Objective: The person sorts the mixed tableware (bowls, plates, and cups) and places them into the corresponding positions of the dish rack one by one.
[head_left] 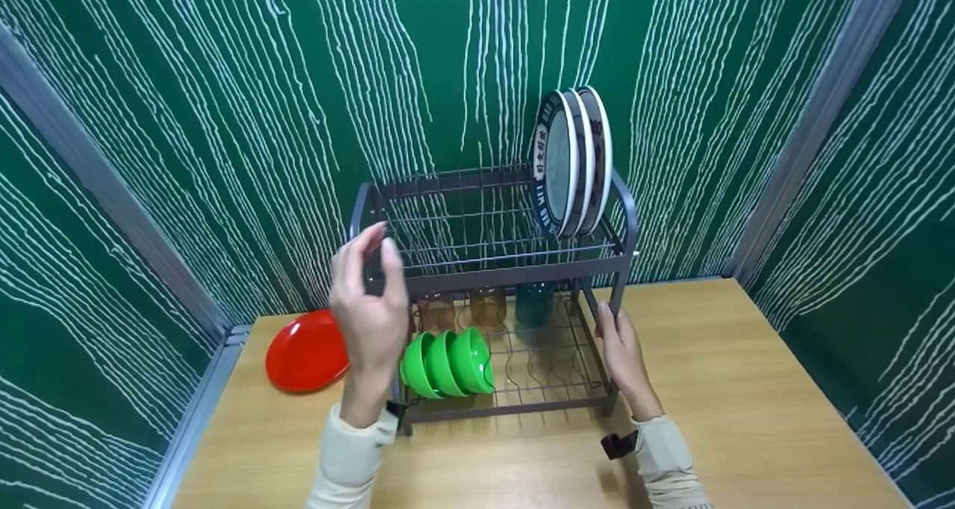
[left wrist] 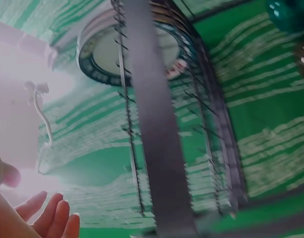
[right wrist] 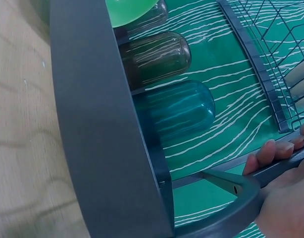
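A dark two-tier dish rack (head_left: 515, 272) stands on the table. My left hand (head_left: 369, 307) is raised in front of its left end, apart from it, with fingers bent loosely and nothing in them. The fingers (left wrist: 55, 215) also appear bare at the lower left of the left wrist view. At the rack's right side, my right hand (head_left: 625, 348) grips the upright; the right wrist view shows its fingers (right wrist: 273, 151) curled round the dark bar. Three patterned plates (head_left: 556, 162) stand upright on the top tier's right. Three green bowls (head_left: 440, 363) lean in the lower tier's left.
Behind the bowls, upside-down glasses line the lower tier, brownish ones (right wrist: 159, 57) and a teal one (right wrist: 179, 109). A red plate (head_left: 306, 352) lies on the wooden table (head_left: 716, 389) left of the rack. Green walls (head_left: 477, 69) with white streaks enclose the back and sides.
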`<state>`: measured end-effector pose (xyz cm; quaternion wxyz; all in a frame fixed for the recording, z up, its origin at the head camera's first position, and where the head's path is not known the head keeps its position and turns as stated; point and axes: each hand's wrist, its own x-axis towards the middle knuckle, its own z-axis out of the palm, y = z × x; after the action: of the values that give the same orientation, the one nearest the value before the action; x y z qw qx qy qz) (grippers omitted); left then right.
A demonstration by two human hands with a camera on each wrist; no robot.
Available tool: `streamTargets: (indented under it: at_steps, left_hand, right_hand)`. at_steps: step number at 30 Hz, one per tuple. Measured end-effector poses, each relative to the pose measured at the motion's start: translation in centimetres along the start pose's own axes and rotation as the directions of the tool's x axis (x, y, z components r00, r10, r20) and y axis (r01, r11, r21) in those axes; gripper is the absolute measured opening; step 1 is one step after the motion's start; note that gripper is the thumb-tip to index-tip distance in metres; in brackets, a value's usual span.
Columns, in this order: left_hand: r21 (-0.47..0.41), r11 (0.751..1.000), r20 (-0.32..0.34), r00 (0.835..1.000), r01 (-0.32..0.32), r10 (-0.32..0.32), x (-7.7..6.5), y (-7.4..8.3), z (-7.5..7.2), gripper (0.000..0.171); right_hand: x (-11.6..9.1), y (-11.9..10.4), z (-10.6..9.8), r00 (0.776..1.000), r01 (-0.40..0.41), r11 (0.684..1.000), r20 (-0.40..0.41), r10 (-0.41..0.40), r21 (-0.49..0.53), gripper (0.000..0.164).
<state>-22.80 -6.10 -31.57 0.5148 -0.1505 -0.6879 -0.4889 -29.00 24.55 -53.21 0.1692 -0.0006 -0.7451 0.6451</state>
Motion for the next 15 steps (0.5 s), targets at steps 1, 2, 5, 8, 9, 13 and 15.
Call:
streamTargets:
  at_steps: [1,2,5,8,9,13,15]
  left_hand:
    - [0.017,1.000,-0.010,1.000,0.007,-0.007,-0.2,-0.7,-0.4,0.025]
    - [0.035,0.999,-0.017,1.000,0.014,-0.013,-0.5,-1.6,-0.7,0.026]
    - [0.071,0.996,-0.028,0.998,0.061,-0.059,-1.3,-4.0,-1.7,0.029]
    - [0.109,0.990,-0.024,0.995,0.094,-0.092,-2.1,-6.0,-2.6,0.033]
    - [0.119,0.987,-0.028,0.994,0.107,-0.105,-2.3,-6.4,-2.9,0.034]
    - [0.170,0.976,-0.045,0.991,0.135,-0.129,-3.2,-7.8,-4.2,0.036]
    - [0.197,0.969,-0.047,0.989,0.149,-0.142,-3.6,-8.4,-4.8,0.036]
  right_hand:
    - [-0.2,-0.5,0.0,1.000,-0.001,1.000,0.006,0.001,-0.004,0.035]
    - [-0.3,-0.9,0.0,1.000,0.000,1.000,0.010,0.000,-0.004,0.035]
    - [-0.8,-2.1,-0.1,1.000,0.009,1.000,0.010,-0.009,-0.002,0.035]
    - [-1.2,-2.8,-0.1,1.000,0.006,1.000,0.000,-0.006,-0.022,0.035]
    - [-1.2,-2.9,-0.1,1.000,-0.001,1.000,0.000,0.001,-0.027,0.035]
    - [-1.2,-3.1,0.0,1.000,-0.004,0.999,0.007,0.005,-0.032,0.037]
    - [-1.2,-3.1,0.1,1.000,0.007,1.000,0.009,-0.006,-0.026,0.039]
